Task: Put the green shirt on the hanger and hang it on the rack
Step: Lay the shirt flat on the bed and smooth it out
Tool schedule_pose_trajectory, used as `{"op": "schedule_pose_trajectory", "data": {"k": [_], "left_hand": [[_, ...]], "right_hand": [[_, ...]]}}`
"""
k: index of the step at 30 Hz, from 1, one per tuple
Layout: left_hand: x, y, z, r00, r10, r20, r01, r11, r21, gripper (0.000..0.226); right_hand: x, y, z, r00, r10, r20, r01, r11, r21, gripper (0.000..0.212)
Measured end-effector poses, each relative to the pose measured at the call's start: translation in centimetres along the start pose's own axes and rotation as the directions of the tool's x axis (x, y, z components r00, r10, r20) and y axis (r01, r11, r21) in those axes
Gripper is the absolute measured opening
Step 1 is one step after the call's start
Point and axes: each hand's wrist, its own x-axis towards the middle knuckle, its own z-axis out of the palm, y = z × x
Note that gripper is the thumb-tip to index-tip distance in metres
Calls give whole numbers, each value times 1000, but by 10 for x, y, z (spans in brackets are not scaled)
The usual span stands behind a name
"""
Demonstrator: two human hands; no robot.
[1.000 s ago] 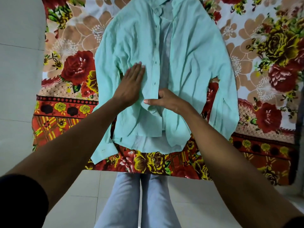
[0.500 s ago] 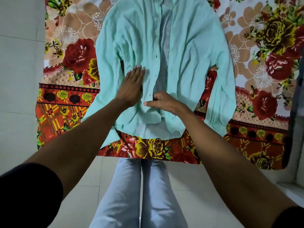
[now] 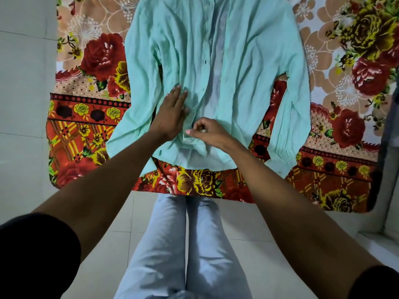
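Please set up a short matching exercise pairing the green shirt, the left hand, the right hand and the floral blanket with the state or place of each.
Things:
1. green shirt
2. left hand
3. right hand
4. floral blanket

States:
A. fingers curled, pinching the fabric near the front opening
B. spread out beneath the garment
C. lying unbuttoned and open, front up
D. flat, fingers straight, pressing on the cloth

Pairs: 1-C, 2-D, 3-A, 4-B
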Motion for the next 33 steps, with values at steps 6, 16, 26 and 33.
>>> {"op": "schedule_pose_trajectory", "data": {"k": [6, 16, 26, 33], "left_hand": [[-22, 2, 18, 998, 61, -7, -61, 996, -66, 41], [-34, 8, 19, 965, -69, 252, 56, 997, 59, 71], [-46, 26, 39, 958, -130, 255, 9, 905, 425, 75], [-14, 53, 9, 995, -97, 34, 83, 952, 295, 48]], "right_hand": [[-1, 11, 16, 975, -216, -50, 184, 912, -368, 27], [-41, 36, 33, 955, 11, -296, 3, 999, 47, 56], [-57, 49, 34, 954, 136, -266, -211, 937, -278, 57], [-31, 19, 14, 734, -367, -572, -8, 837, -547, 38]]}}
